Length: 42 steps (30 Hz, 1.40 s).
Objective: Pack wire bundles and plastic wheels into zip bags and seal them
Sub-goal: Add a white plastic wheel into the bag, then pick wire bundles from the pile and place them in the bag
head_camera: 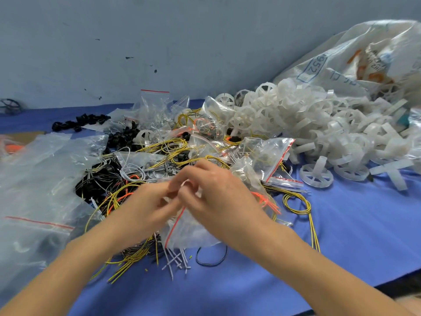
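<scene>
- Both forearms reach in from the near edge; the left hand (155,201) and right hand (221,195) meet above the table (341,236), blurred
- The fingers (193,173) of both hands are curled, pinching the top of a clear zip bag (193,231) with a red strip; it hangs just below them
- Yellow-black wires (296,202) loop right of the fingers; white plastic wheels (307,124) are heaped beyond, to the right

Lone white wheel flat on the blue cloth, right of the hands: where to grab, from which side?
Probably the upright centre post of the white wheel, pinched from above. Its spoked disc lies flat on the blue cloth, leaving little rim to get under, while the post stands free.
</scene>
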Motion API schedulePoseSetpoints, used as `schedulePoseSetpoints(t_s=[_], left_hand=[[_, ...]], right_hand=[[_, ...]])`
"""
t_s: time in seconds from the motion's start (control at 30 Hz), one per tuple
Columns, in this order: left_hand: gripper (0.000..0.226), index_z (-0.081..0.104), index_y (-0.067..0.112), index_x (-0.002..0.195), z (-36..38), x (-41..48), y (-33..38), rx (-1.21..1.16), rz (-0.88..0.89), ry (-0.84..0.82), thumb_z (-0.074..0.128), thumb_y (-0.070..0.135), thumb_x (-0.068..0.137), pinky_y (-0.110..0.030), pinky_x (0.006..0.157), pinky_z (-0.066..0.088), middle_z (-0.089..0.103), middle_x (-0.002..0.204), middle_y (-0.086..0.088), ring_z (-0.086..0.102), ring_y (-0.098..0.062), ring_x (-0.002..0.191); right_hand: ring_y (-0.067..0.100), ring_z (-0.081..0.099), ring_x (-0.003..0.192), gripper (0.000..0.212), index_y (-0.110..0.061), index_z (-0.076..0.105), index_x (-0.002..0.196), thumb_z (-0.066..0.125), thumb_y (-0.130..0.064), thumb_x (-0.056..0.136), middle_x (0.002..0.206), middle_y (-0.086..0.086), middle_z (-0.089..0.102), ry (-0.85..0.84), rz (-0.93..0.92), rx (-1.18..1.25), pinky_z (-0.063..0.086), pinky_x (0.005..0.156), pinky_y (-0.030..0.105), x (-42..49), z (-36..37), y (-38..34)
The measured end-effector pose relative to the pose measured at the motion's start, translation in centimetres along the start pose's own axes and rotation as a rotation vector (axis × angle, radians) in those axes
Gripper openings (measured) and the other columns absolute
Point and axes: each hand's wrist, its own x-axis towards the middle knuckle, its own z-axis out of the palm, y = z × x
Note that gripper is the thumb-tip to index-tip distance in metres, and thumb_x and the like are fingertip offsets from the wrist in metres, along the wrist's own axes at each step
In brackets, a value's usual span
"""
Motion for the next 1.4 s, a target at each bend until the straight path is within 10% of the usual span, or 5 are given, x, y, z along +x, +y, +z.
schedulePoseSetpoints(t_s=[0.37,0.77,0.97,1.13,1.4], left_hand=[[0.013,0.066,0.038,0.094,-6.3,-0.8,-6.6,0.181,-0.269,0.391,0.054,0.033,0.098,-0.031,0.073,0.052,0.072,0.087,0.015,0.068,-0.011,0.084],[0.02,0.064,0.027,0.112,-4.6,1.3,-6.8,0.273,-0.213,0.47,0.049,0.025,0.099,-0.018,0.069,0.039,0.062,0.096,0.014,0.053,0.007,0.082],[0.028,0.063,0.023,0.122,-1.3,8.5,-5.0,0.352,-0.099,0.164,0.049,0.015,0.099,-0.022,0.082,0.045,0.065,0.115,0.003,0.062,-0.013,0.1],[0.05,0.052,0.038,0.133,0.3,14.1,-4.9,0.887,-0.269,-0.189,0.053,0.008,0.092,-0.036,0.072,0.041,0.05,0.122,-0.006,0.055,-0.03,0.111],[0.03,0.049,0.019,0.125,0.3,14.3,-5.2,1.036,-0.297,-0.258,0.048,0.015,0.096,-0.039,0.071,0.041,0.054,0.116,-0.009,0.057,-0.032,0.106]], right_hand=[[0.004,0.052,0.066,0.022,-0.031,0.071,0.087,0.055,-0.017,0.092,0.083,-0.01,0.059,0.404,0.175,0.212,0.033,0.061,0.018,1.7,-2.6,4.6],[-0.004,0.049,0.06,0.023,-0.026,0.072,0.095,0.052,-0.015,0.092,0.07,-0.019,0.055,-0.305,0.081,0.182,0.034,0.055,0.011,1.2,-0.8,4.2],[-0.005,0.05,0.059,0.022,-0.027,0.071,0.096,0.052,-0.016,0.092,0.065,-0.02,0.052,-0.307,0.046,0.106,0.034,0.055,0.013,0.9,-0.5,4.2],[-0.008,0.049,0.069,0.022,-0.028,0.07,0.098,0.051,-0.017,0.093,0.078,-0.02,0.053,-0.299,0.045,0.11,0.032,0.061,0.013,1.0,-0.5,4.5],[-0.009,0.048,0.073,0.022,-0.028,0.07,0.097,0.05,-0.018,0.094,0.08,-0.02,0.051,-0.289,0.049,0.142,0.031,0.064,0.014,1.0,-0.3,4.7]])
